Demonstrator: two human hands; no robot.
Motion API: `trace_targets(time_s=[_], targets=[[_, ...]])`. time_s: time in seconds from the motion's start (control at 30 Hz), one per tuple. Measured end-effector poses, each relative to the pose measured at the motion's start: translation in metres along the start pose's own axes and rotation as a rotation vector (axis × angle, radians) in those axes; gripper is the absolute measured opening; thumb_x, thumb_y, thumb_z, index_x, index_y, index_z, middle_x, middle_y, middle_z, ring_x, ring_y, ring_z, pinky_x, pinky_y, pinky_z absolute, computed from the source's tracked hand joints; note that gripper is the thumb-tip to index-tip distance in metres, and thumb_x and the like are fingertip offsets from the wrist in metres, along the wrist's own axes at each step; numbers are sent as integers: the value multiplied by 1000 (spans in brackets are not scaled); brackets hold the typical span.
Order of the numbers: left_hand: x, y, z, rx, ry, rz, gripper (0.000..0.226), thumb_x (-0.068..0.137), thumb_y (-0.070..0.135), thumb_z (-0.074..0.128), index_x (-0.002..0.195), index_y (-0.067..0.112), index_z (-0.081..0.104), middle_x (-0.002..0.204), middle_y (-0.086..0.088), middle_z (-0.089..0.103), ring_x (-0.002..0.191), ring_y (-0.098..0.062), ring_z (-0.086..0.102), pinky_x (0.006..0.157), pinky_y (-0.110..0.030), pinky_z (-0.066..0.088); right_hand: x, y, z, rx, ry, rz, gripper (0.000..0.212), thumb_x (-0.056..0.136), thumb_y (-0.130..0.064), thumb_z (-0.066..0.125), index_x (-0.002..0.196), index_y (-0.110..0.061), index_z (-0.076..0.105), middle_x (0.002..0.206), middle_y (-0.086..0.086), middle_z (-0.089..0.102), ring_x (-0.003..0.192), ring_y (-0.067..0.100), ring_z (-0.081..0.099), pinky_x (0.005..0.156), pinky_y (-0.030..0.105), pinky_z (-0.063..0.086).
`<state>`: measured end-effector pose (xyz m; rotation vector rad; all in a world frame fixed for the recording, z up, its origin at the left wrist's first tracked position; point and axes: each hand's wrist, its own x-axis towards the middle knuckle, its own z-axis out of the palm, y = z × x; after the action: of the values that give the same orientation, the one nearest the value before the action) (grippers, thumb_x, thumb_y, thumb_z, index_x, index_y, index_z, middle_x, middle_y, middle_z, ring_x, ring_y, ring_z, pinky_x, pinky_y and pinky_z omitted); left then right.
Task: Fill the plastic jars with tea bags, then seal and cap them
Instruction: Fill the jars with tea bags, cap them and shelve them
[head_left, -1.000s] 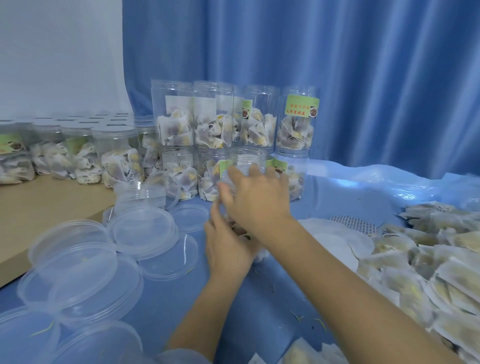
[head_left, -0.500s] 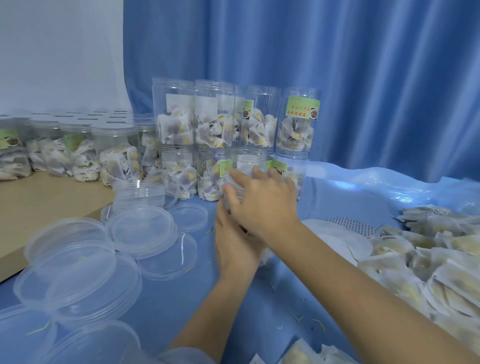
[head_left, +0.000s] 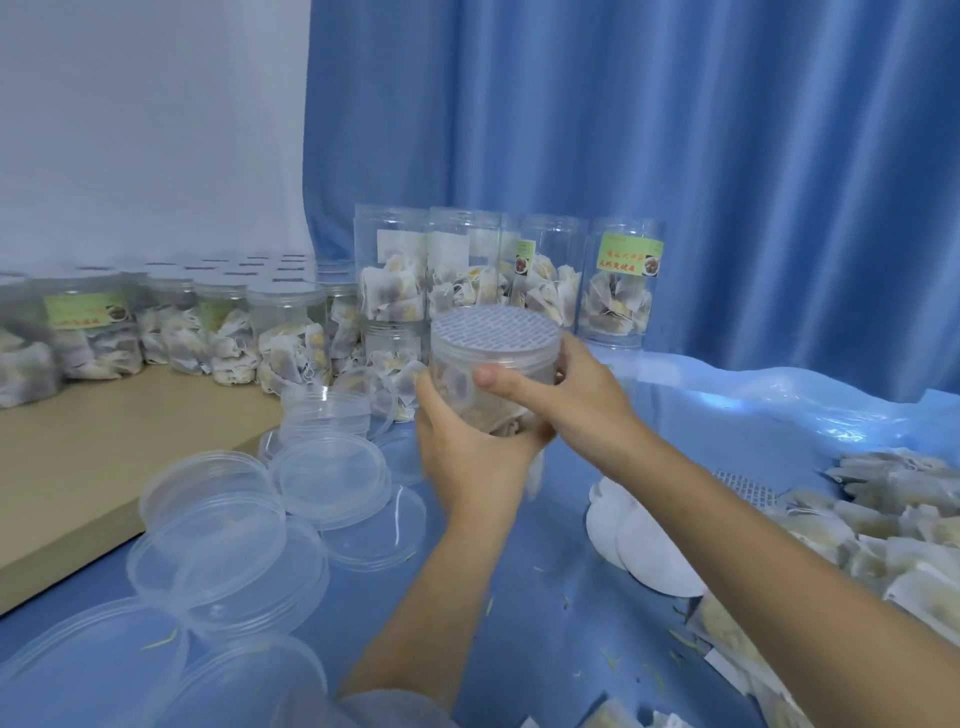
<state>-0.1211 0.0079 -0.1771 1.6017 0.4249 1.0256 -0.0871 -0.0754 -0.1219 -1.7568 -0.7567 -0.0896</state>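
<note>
Clear glossy plastic jar (head_left: 493, 374), matt wooden board (head_left: 104, 447), shiny blue cloth (head_left: 519, 597).

We find bare blue tabletop (head_left: 524, 613) in the near middle, under our forearms, a lane between the loose lids (head_left: 228, 545) crowding the left and the heap of tea bags (head_left: 893, 525) on the right. White seal discs (head_left: 644, 545) lie at the heap's left edge. Far ahead, stacked jars (head_left: 467, 280) wall off the curtain (head_left: 727, 130); more capped jars (head_left: 156, 322) line the wooden board (head_left: 78, 457) at far left.
</note>
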Motion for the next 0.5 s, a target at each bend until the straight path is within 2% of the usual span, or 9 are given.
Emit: trace_targets(time_s=[0.07, 0.13, 0.23, 0.33, 0.4, 0.5], targets=[[8, 13, -13, 27, 32, 17, 110, 46, 31, 85, 139, 23, 27, 132, -2, 49, 119, -23, 51, 93, -39, 46, 6, -11, 9, 91, -41, -10, 77, 52, -53, 83, 121, -30, 57, 112, -15, 67, 104, 3, 62, 90, 26, 51], [19, 23, -33, 70, 48, 52, 110, 44, 36, 85, 137, 22, 28, 132, -1, 48, 118, -23, 51, 94, -40, 46, 11, -24, 23, 211, -62, -34, 74, 50, -51, 82, 117, -27, 61, 110, -11, 69, 102, 4, 64, 91, 28, 51], [42, 39, -75, 152, 47, 128, 121, 40, 46, 86, 140, 20, 23, 137, 0, 44, 124, -22, 46, 101, -44, 42, 20, -49, 54, 366, -101, -103, 63, 57, -43, 81, 113, -22, 63, 104, -7, 72, 97, 4, 67, 83, 23, 52], [67, 52, -126, 214, -42, 103, 129, 35, 49, 82, 143, 23, 16, 140, -2, 43, 127, -21, 45, 105, -44, 39, 30, -73, 89, 432, -113, -154, 55, 64, -33, 82, 114, -22, 62, 105, -9, 71, 96, 1, 66, 82, 20, 52], [82, 56, -161, 198, -85, 61, 129, 34, 42, 86, 143, 22, 21, 134, -3, 50, 122, -21, 51, 103, -43, 43, 37, -87, 114, 416, -136, -194, 56, 61, -36, 83, 111, -27, 61, 104, -12, 70, 94, -2, 65, 81, 19, 52], [103, 56, -210, 297, -83, 14, 125, 37, 39, 90, 142, 22, 25, 135, -1, 49, 121, -22, 49, 102, -44, 43, 46, -101, 152, 256, -159, -243, 69, 52, -59, 78, 113, -32, 58, 112, -11, 65, 103, 6, 62, 90, 31, 51]])
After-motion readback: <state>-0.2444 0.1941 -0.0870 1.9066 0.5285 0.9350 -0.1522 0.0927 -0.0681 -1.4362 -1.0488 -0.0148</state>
